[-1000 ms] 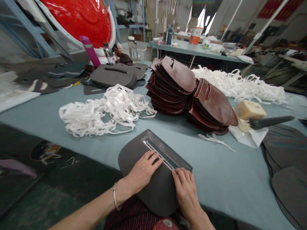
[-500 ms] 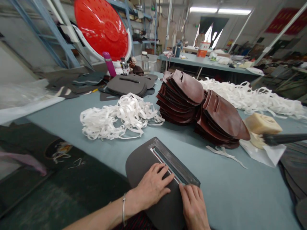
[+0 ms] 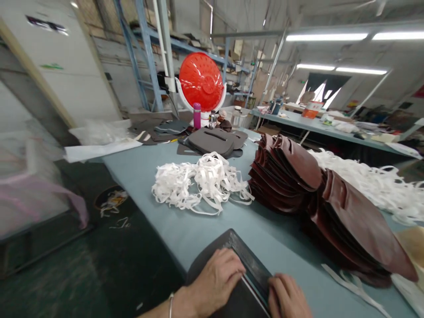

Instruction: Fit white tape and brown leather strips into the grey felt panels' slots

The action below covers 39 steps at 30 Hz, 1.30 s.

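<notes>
2 bare hands nearest: L hand (image 3: 217,282) curled, fingers bent together over a narrow white strip (image 3: 253,290) along a long slot; can't tell if pinching or just pressing. R hand (image 3: 289,298) has fingers bent close together at the slot's near end; can't tell if it grips. Both are on 1 flat dk grey panel (image 3: 239,301), matte, w/ a shinier scuffed band past the slot, at the near edge of the blue-grey surface (image 3: 281,243). Twd R edge: loose white ribbon scrap (image 3: 356,286), then 2 stacks of glossy brown leather-look pcs, round-ended, slotted: nearer stack (image 3: 364,221), farther stack (image 3: 285,172). 2 heaps of tangled white ribbon: L heap (image 3: 175,185) nr L edge, R heap (image 3: 377,187) behind the stacks. Nr far edge: 1 pile of matte grey rounded pcs (image 3: 212,141), 1 magenta cylindrical bottle (image 3: 197,116); behind, 1 glossy red dome (image 3: 202,81), white frame. Beyond, a 2nd table (image 3: 294,118) w/ 1 orange-and-white tub (image 3: 312,110).
</notes>
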Available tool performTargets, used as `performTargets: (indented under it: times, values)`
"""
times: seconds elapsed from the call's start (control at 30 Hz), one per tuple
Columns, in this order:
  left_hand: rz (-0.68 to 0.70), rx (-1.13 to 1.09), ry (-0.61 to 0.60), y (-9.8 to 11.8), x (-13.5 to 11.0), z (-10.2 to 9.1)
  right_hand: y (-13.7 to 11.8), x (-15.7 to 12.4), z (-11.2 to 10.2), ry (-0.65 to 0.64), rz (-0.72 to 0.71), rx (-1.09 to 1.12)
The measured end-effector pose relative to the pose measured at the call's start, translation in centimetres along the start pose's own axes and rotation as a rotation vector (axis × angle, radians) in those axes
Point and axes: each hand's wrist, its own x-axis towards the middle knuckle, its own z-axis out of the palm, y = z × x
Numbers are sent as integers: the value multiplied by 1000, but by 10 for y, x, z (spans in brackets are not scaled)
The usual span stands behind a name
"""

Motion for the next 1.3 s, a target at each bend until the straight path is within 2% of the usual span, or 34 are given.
performTargets:
  times: [0.07,0.17,0.27,0.37,0.43,0.5,0.57,0.67,0.77,0.87,0.93,1.0,1.03,1.07,1.17,1.23,1.3]
  values:
    - [-51,-37,140,-9,9,-20,-20,46,9,50,64,128]
    - [-106,-33,339,-25,19,-45,-46,120,22,11,133,292]
    - [-146,27,556,-43,29,-65,-66,189,34,6,169,425]
    - [-199,44,755,-56,44,-80,-84,245,48,62,308,635]
    - [-179,61,818,-65,59,-87,-94,271,59,98,420,754]
    - [-107,126,771,-75,77,-92,-99,286,68,110,479,818]
    - [-39,237,627,-90,94,-95,-97,285,71,109,498,871]
    - [-47,435,422,-119,112,-99,-76,254,59,103,519,963]
    - [-92,543,382,-143,120,-102,-41,202,29,84,549,1072]
    - [-103,515,392,-144,123,-103,-9,154,-5,53,646,1203]
    - [-127,499,450,-127,125,-99,2,132,-22,12,699,1206]
    - [-112,483,526,-94,123,-91,1,120,-32,-57,722,1189]
    - [-62,467,526,-75,121,-84,-2,116,-35,-99,720,1188]
    - [23,432,466,-54,118,-77,-7,114,-36,-142,709,1194]
    - [268,288,79,-6,105,-52,-21,105,-36,-246,676,1231]
    - [260,178,-162,7,97,-39,-26,90,-39,-293,709,1194]
    - [116,63,-319,5,89,-32,-27,68,-45,-330,764,1093]
